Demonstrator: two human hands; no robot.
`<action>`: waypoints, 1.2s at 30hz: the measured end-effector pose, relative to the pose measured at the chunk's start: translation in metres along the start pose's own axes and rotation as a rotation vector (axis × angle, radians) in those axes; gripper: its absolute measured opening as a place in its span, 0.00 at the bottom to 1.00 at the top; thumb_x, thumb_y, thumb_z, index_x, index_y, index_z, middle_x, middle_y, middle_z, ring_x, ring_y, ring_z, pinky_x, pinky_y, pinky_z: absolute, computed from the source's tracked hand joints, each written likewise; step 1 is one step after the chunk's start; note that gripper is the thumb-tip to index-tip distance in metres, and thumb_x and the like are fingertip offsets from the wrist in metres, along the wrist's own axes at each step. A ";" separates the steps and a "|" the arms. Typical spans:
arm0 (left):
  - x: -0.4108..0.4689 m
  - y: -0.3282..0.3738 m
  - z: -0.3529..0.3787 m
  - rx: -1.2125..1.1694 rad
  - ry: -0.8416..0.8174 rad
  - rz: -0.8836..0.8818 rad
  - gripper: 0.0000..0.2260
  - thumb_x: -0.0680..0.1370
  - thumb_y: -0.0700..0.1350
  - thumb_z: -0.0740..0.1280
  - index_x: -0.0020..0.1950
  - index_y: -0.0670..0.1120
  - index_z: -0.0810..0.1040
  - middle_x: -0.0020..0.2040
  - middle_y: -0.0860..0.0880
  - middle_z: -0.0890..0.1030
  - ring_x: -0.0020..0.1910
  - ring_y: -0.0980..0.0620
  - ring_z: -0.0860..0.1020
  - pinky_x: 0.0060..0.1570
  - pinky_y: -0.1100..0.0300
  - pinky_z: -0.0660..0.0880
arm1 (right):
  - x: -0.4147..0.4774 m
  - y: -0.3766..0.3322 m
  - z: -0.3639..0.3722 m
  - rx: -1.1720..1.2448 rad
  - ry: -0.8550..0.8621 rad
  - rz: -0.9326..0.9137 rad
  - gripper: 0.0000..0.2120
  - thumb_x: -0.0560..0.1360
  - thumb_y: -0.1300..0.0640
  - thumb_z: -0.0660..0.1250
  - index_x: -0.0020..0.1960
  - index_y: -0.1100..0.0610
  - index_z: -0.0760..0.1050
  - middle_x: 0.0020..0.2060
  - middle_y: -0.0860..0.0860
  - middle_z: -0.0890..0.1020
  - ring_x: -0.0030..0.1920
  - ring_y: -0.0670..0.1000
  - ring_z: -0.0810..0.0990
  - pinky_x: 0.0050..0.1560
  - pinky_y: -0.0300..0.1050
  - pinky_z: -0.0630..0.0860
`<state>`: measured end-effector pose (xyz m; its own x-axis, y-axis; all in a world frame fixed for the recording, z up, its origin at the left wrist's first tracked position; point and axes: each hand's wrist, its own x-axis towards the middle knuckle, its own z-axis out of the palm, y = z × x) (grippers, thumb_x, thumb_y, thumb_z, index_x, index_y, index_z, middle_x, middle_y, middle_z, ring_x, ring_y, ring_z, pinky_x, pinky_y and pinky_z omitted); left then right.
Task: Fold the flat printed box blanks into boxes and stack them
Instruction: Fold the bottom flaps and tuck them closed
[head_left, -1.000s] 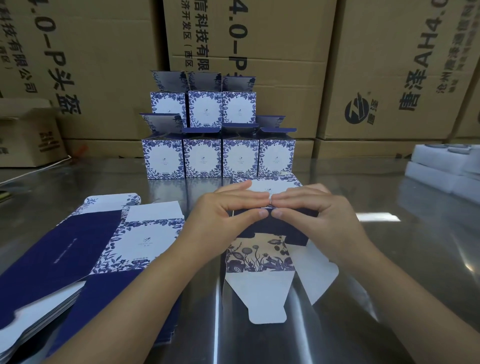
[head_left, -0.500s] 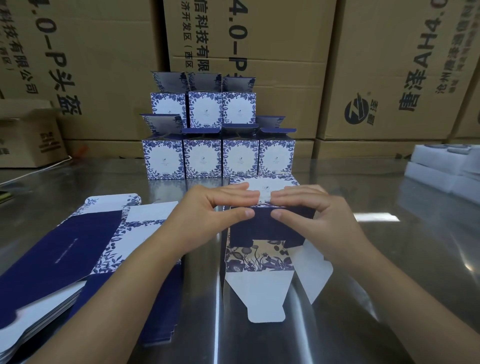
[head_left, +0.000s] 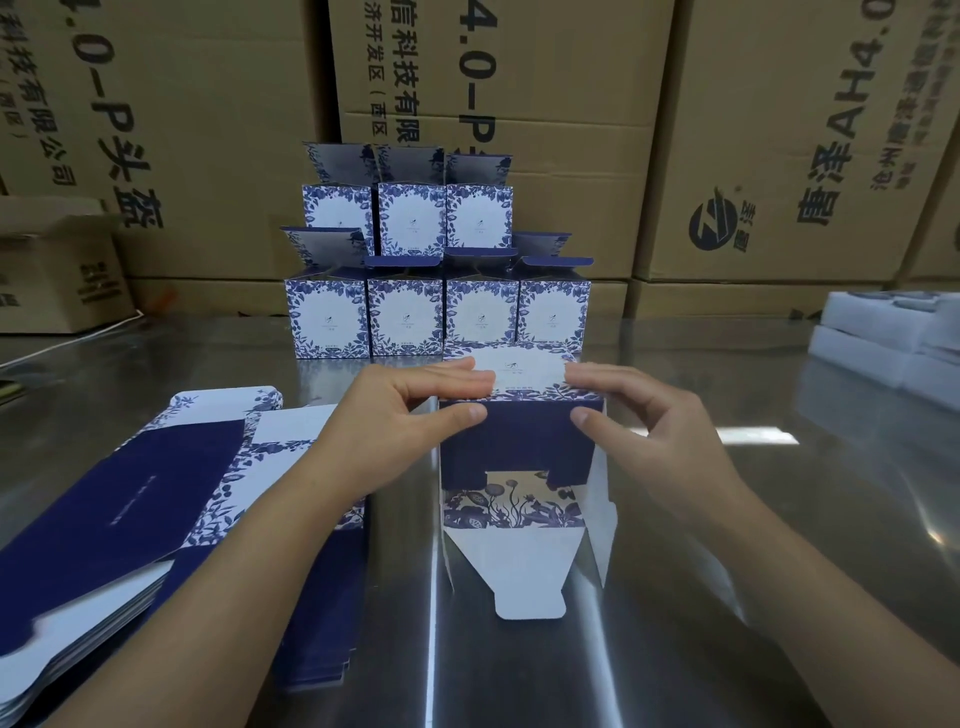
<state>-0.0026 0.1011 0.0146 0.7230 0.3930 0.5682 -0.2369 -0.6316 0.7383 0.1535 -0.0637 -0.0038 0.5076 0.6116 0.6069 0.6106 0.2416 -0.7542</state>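
At the middle of the surface (head_left: 753, 597), just short of the finished stack (head_left: 436, 317) at 12 o'clock, the left hand (head_left: 410, 415) and right hand (head_left: 644, 431) each pinch the half-formed box (head_left: 519, 441) by its top edge; pressing evenly should square it before the bottom flap (head_left: 519, 566) at 6 o'clock is tucked.

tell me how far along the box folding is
Done: seven folded boxes stand stacked at the back, four under three. In hand: the left hand and right hand pinch a half-formed box, its near flaps not yet folded in. Left: a pile of flat blanks on the left side.
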 end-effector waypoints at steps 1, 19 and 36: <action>0.000 0.000 -0.001 0.001 0.001 -0.003 0.10 0.71 0.36 0.72 0.48 0.50 0.84 0.49 0.63 0.82 0.59 0.66 0.76 0.63 0.68 0.69 | 0.000 0.001 0.000 0.006 -0.001 0.005 0.12 0.72 0.65 0.70 0.50 0.50 0.82 0.55 0.43 0.82 0.61 0.42 0.77 0.61 0.37 0.71; 0.001 -0.004 0.002 0.003 0.037 0.002 0.12 0.72 0.36 0.72 0.44 0.54 0.84 0.46 0.63 0.83 0.58 0.66 0.76 0.61 0.69 0.70 | 0.001 0.009 0.003 -0.048 0.073 -0.108 0.12 0.74 0.63 0.69 0.45 0.46 0.81 0.49 0.37 0.83 0.55 0.38 0.80 0.59 0.31 0.71; -0.005 0.004 0.015 0.151 0.038 0.030 0.12 0.71 0.44 0.74 0.46 0.62 0.81 0.47 0.55 0.76 0.51 0.62 0.75 0.52 0.71 0.70 | -0.003 -0.002 0.013 -0.182 0.059 -0.124 0.11 0.67 0.57 0.76 0.46 0.44 0.82 0.50 0.38 0.81 0.57 0.40 0.75 0.57 0.27 0.65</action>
<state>0.0023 0.0869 0.0094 0.6909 0.3959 0.6049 -0.1558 -0.7355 0.6593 0.1433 -0.0564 -0.0076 0.4533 0.5395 0.7096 0.7673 0.1689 -0.6186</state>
